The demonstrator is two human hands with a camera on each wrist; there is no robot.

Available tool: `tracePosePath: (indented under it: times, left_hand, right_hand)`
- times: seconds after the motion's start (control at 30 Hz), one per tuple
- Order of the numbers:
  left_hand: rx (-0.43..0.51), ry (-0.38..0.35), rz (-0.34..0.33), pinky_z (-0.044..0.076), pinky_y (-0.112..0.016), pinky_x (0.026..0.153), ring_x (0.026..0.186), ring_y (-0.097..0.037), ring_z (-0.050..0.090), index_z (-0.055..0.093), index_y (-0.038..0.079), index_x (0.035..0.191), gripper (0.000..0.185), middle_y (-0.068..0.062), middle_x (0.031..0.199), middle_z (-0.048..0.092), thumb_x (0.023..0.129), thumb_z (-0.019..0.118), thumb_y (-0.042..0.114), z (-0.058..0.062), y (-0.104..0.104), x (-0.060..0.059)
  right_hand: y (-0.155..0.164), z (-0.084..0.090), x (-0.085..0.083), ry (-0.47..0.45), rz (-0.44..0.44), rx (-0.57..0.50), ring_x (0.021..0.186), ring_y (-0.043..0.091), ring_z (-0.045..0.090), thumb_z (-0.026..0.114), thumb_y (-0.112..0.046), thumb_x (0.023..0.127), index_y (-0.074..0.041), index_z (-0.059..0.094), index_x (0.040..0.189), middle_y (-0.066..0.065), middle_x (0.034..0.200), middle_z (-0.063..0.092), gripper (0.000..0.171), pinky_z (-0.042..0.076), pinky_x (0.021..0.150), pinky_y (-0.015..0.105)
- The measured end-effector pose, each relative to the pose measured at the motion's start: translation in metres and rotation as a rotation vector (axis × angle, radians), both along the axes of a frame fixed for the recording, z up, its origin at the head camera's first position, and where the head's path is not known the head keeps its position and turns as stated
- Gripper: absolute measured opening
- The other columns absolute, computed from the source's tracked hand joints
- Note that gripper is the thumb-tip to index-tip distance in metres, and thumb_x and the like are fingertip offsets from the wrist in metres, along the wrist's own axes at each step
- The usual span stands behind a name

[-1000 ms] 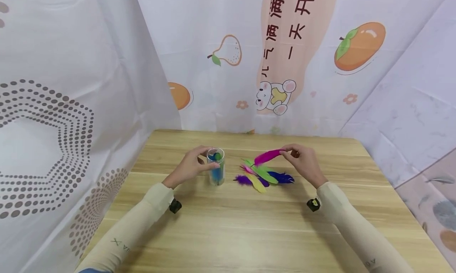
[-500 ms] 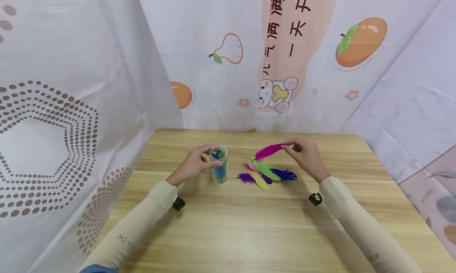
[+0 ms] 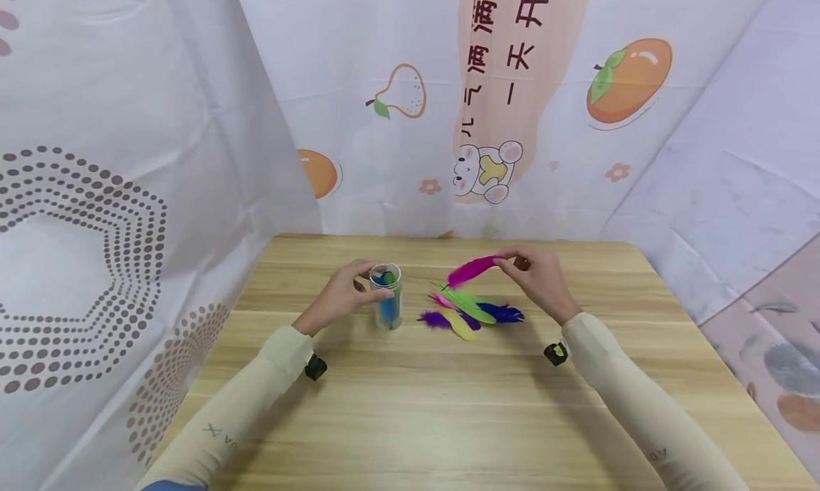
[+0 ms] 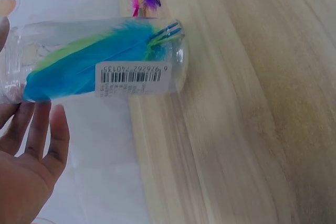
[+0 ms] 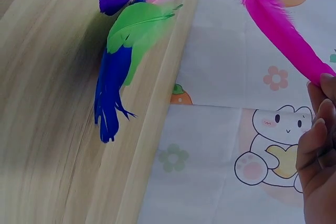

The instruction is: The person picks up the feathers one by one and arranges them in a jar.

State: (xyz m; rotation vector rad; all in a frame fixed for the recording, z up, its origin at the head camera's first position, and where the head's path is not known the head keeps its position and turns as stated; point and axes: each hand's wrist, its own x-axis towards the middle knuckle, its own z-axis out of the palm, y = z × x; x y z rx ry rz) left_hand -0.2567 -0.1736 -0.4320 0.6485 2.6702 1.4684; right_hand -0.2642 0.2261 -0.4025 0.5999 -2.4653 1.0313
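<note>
My left hand [image 3: 346, 295] grips a clear plastic jar [image 3: 387, 313] near its open top, thumb in front and fingers behind. Blue and green feathers [image 4: 86, 69] stand inside the jar, and a barcode label [image 4: 134, 78] is stuck to its side. The tip of a magenta feather [image 3: 472, 270] is pinched between thumb and fingers of my right hand [image 3: 538, 277]; its quill points down to the left. Below it lies a loose pile: green feathers [image 5: 136, 24], a dark blue feather [image 5: 112, 87], purple ones [image 3: 435, 319], a yellow one [image 3: 461, 325] and a pink one [image 3: 440, 301].
The wooden table [image 3: 410, 405] carries the jar and the pile, with the jar left of the feathers. A printed curtain [image 3: 359, 178] hangs along the table's back edge, and another patterned sheet [image 3: 211, 263] runs down the left side.
The magenta feather has been lifted a little higher above the pile by my right hand. My left hand stays around the jar; the whole view shifts slightly.
</note>
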Motion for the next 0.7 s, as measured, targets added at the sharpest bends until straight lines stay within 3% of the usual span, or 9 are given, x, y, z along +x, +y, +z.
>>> tracePosePath:
  times: [0.7]
  left_hand:
    - [-0.01,0.003,0.015,0.054,-0.041,0.086,0.107,-0.018,0.057,0.065,0.027,0.138,0.061,0.006,0.12,0.066,0.086,0.081,0.053,0.001,0.002,0.003]
  right_hand:
    - [-0.007,0.017,-0.003,0.022,0.028,-0.009,0.059,0.016,0.049,0.076,-0.022,0.097,-0.015,0.08,0.105,-0.005,0.07,0.062,0.012,0.036,0.049,0.024]
